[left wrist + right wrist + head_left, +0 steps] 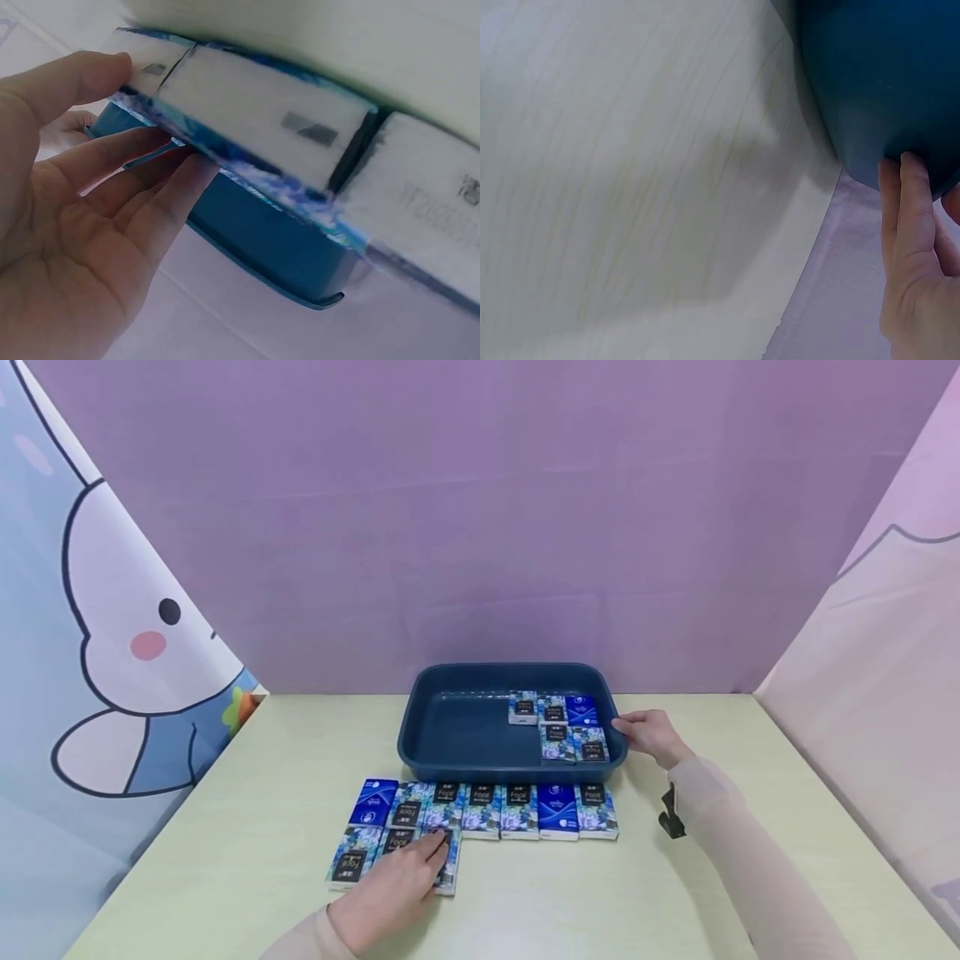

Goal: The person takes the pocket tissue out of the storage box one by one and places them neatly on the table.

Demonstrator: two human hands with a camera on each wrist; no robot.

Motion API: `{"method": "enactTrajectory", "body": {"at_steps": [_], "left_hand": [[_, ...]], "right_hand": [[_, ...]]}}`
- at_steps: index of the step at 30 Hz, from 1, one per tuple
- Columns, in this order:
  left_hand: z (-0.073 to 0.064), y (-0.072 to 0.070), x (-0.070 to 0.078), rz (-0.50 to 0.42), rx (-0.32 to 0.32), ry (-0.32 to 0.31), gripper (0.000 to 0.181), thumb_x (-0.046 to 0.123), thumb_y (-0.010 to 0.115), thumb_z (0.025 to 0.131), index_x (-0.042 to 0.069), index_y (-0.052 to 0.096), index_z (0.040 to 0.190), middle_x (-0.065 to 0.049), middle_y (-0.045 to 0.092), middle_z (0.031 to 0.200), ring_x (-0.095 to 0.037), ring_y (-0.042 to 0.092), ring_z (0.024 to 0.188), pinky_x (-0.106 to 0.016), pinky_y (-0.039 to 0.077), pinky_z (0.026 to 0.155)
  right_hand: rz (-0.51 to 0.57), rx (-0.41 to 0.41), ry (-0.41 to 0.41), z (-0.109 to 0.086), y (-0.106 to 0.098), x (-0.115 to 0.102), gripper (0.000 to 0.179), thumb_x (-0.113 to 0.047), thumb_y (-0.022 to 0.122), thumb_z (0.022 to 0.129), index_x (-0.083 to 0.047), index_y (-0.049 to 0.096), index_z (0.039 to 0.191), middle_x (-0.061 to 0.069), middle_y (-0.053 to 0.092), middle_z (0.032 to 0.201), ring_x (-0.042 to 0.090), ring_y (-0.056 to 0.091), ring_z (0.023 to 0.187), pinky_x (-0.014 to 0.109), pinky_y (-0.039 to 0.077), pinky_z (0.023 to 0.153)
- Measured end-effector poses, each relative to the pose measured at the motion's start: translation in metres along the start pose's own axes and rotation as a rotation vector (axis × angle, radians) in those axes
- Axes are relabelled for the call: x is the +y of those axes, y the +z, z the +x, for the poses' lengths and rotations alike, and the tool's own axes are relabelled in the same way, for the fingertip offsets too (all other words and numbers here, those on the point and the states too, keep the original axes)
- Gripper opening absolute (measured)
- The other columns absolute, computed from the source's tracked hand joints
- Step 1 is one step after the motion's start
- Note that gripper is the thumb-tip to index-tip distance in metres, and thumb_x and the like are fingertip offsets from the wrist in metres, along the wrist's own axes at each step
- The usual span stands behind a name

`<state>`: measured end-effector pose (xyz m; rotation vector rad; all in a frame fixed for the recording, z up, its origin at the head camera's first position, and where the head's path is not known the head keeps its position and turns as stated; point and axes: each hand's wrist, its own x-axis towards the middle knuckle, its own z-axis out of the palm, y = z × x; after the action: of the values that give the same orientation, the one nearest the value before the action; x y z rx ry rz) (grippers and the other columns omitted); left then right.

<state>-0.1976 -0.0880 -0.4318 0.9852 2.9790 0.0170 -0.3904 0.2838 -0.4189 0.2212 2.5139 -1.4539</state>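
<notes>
A dark blue tray (450, 770) stands at the back of the table. My right hand (651, 733) holds its right rim; in the right wrist view, straight fingers (915, 206) lie along the outer wall. In front of the tray, several tissue packs lie flat in two rows. My left hand (397, 885) reaches over the near row, its fingers resting on the right-end tissue pack (452, 864). In the left wrist view, the thumb (105, 75) is by that pack's white side and the loosely extended fingertips are at its printed top; whether they squeeze it is unclear.
Inside the tray's right half lie several packs, one of them a plain blue pack (581, 711). The far row holds another blue pack (557, 810) among flower-printed ones. A purple cloth (510, 527) hangs behind the table (570, 902). A black strap (672, 814) shows at the right wrist.
</notes>
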Motion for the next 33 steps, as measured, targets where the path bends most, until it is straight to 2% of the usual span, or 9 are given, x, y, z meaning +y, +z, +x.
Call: {"method": "enactTrajectory", "body": {"at_steps": [7,11,16,18,22,24,29,31,33], "left_hand": [[0.000,-0.004,0.000,0.029,-0.025,0.013,0.047,0.018,0.067,0.081,0.000,0.056,0.123,-0.017,0.054,0.127,-0.027,0.054,0.116,-0.037,0.049,0.091],[0.002,-0.009,0.001,0.051,-0.019,0.034,0.047,0.019,0.068,0.081,0.001,0.057,0.123,-0.015,0.054,0.127,-0.027,0.053,0.116,-0.037,0.049,0.092],[0.009,-0.024,0.003,0.026,0.041,0.071,0.041,0.017,0.066,0.083,0.004,0.059,0.120,-0.011,0.057,0.123,-0.023,0.056,0.113,-0.034,0.050,0.090],[0.014,-0.032,0.004,0.012,0.084,0.096,0.038,0.016,0.066,0.083,0.005,0.060,0.119,-0.010,0.058,0.120,-0.021,0.057,0.111,-0.032,0.051,0.089],[0.028,-0.053,0.007,0.016,0.155,0.134,0.037,0.017,0.067,0.083,0.009,0.061,0.118,-0.006,0.059,0.119,-0.019,0.057,0.110,-0.030,0.051,0.088],[0.036,-0.064,0.008,0.034,0.212,0.161,0.036,0.017,0.067,0.082,0.009,0.062,0.117,-0.005,0.060,0.118,-0.017,0.057,0.110,-0.028,0.051,0.088],[0.066,-0.090,0.006,0.039,0.332,0.230,0.035,0.017,0.068,0.082,0.008,0.063,0.115,-0.005,0.062,0.116,-0.016,0.058,0.108,-0.025,0.050,0.088],[0.082,-0.098,0.004,0.041,0.347,0.239,0.035,0.016,0.068,0.082,0.007,0.063,0.115,-0.005,0.062,0.114,-0.016,0.059,0.105,-0.024,0.051,0.087],[0.099,-0.106,0.001,0.048,0.320,0.225,0.034,0.016,0.067,0.082,0.007,0.062,0.115,-0.004,0.062,0.112,-0.015,0.059,0.103,-0.023,0.051,0.085]], "right_hand": [[0.006,0.000,0.004,0.000,0.002,0.000,0.045,-0.023,0.046,0.096,0.008,0.045,0.129,0.026,0.050,0.128,0.032,0.056,0.112,0.041,0.046,0.095],[0.005,-0.001,-0.002,0.000,0.003,0.000,0.045,-0.023,0.046,0.096,0.008,0.045,0.129,0.026,0.050,0.128,0.032,0.056,0.112,0.042,0.045,0.095],[-0.002,0.001,-0.020,0.002,0.002,0.001,0.046,-0.023,0.046,0.096,0.009,0.045,0.128,0.027,0.051,0.127,0.032,0.056,0.111,0.042,0.046,0.095],[-0.004,0.001,-0.021,0.003,0.001,0.002,0.046,-0.023,0.046,0.096,0.009,0.045,0.129,0.027,0.051,0.127,0.032,0.056,0.111,0.042,0.046,0.095],[-0.001,0.007,-0.009,0.005,0.000,0.003,0.045,-0.023,0.047,0.096,0.009,0.045,0.129,0.026,0.051,0.127,0.032,0.057,0.110,0.042,0.046,0.095],[0.001,0.007,-0.003,0.006,0.001,0.003,0.045,-0.023,0.047,0.096,0.008,0.045,0.128,0.026,0.051,0.127,0.032,0.057,0.109,0.042,0.046,0.095],[0.003,0.001,-0.010,0.007,0.002,0.005,0.045,-0.023,0.047,0.096,0.008,0.046,0.128,0.026,0.052,0.126,0.031,0.058,0.108,0.042,0.046,0.094],[0.006,0.000,-0.017,0.008,0.002,0.006,0.045,-0.022,0.048,0.096,0.008,0.046,0.128,0.026,0.053,0.126,0.029,0.059,0.106,0.042,0.047,0.093],[0.006,-0.005,-0.035,0.009,0.001,0.006,0.045,-0.022,0.048,0.096,0.010,0.046,0.127,0.026,0.052,0.125,0.027,0.060,0.102,0.041,0.048,0.092]]}}
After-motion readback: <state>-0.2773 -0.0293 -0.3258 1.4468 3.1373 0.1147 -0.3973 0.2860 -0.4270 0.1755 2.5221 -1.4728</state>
